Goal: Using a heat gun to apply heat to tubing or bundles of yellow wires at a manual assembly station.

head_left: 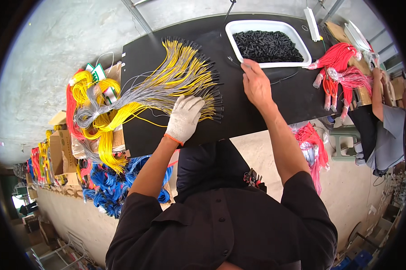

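Note:
On the black tabletop (233, 108) a large bundle of yellow and grey wires (160, 85) fans out to the right, its ends capped with small black sleeves (215, 90). My left hand (185, 118), in a white knit glove with an orange cuff, lies on the near wires close to these ends, fingers stretched out. Bare and with its fingers extended, my right hand (257, 83) is at the near left corner of a white tray (307, 57). Nothing shows in its grasp. Many short black sleeves (268, 46) fill the tray.
Red and pink wire bundles (338, 67) lie at the table's right end, near a seated person (387, 130). Yellow coils (83, 87) and a cardboard box (62, 152) stand left, with blue wire bundles (110, 189) below. A green stool (344, 139) is at right.

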### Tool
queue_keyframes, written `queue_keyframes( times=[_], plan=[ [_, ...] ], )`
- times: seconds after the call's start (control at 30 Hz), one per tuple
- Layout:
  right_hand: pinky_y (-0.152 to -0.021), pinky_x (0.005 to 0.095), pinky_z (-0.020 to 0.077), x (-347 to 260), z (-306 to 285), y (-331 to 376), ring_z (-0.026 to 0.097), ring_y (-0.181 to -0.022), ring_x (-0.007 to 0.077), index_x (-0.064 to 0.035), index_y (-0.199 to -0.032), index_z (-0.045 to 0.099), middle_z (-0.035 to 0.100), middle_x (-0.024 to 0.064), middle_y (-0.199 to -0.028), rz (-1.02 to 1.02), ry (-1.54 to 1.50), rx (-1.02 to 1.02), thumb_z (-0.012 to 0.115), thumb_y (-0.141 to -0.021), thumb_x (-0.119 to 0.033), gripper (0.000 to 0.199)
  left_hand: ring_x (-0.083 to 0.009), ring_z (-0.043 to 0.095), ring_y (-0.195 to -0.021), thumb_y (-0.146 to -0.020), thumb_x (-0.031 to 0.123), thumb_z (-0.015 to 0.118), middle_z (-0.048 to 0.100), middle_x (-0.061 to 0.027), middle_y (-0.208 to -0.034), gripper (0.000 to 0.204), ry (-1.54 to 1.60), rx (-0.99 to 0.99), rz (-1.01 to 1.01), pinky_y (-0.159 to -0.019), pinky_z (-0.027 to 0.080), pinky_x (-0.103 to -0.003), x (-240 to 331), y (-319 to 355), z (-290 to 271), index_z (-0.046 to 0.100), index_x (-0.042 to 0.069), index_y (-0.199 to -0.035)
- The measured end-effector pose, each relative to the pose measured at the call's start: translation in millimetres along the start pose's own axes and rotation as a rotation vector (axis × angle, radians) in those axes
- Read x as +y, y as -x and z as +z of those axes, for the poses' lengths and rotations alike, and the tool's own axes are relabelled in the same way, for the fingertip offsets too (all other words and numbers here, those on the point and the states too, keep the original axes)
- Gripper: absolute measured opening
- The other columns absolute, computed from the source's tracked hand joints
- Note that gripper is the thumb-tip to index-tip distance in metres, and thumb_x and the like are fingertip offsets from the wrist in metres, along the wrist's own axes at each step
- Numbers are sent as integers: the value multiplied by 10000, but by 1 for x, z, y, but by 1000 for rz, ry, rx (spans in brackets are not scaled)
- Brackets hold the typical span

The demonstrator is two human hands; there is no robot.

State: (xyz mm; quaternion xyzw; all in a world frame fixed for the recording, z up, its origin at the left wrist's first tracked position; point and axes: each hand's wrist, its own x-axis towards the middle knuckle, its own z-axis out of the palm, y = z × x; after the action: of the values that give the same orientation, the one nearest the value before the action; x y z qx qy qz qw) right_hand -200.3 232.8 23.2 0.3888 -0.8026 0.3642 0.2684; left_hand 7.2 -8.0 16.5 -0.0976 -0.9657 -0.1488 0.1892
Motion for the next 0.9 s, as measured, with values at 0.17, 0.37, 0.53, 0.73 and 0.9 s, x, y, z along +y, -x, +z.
queue_keyframes(
  times=[0.17, 0.37, 0.53, 0.73, 0.9],
  plan=[
    [-998, 459, 581, 30, -2, -29, 712, -1136, 410, 27, -1191, 732, 715, 199, -1290, 115, 124, 28, 668, -942, 16, 257, -321, 604, -1382, -963, 44, 672, 675, -104, -1444, 431, 67, -44, -38, -1268, 394, -532, -2, 1, 3, 677, 87, -1392],
    [-911, 454, 588, -7, -3, 19, 726, -995, 385, -6, -1007, 756, 772, 165, -1026, 78, -88, -91, 676, -893, 60, 154, -315, 632, -1352, -958, 16, 638, 703, -101, -1407, 411, 63, -10, -25, -1263, 401, -522, -5, -3, 10, 696, 93, -1358],
    [-981, 461, 596, -73, -3, 32, 705, -1118, 368, -22, -1053, 767, 762, 132, -1145, -45, -201, -105, 732, -825, 61, 245, -302, 653, -1316, -929, 7, 629, 725, -95, -1363, 393, 53, -22, 43, -1254, 400, -503, -13, -25, 11, 716, 75, -1306],
    [-1283, 500, 373, -104, 15, 55, 617, -1350, 311, -26, -1233, 742, 719, 127, -1313, -167, 43, -495, 740, -965, -270, 363, -328, 572, -1408, -916, 85, 732, 673, -104, -1436, 495, -37, 39, -26, -1272, 360, -548, -1, -7, 2, 672, 69, -1407],
    [-1178, 489, 473, -101, 16, 38, 677, -1238, 327, -51, -1119, 760, 748, 134, -1209, -181, 3, -542, 746, -954, -228, 242, -365, 478, -1501, -940, 217, 751, 636, -126, -1490, 543, -97, -63, -63, -1307, 285, -574, -8, 7, -10, 641, 36, -1440]
  ],
)
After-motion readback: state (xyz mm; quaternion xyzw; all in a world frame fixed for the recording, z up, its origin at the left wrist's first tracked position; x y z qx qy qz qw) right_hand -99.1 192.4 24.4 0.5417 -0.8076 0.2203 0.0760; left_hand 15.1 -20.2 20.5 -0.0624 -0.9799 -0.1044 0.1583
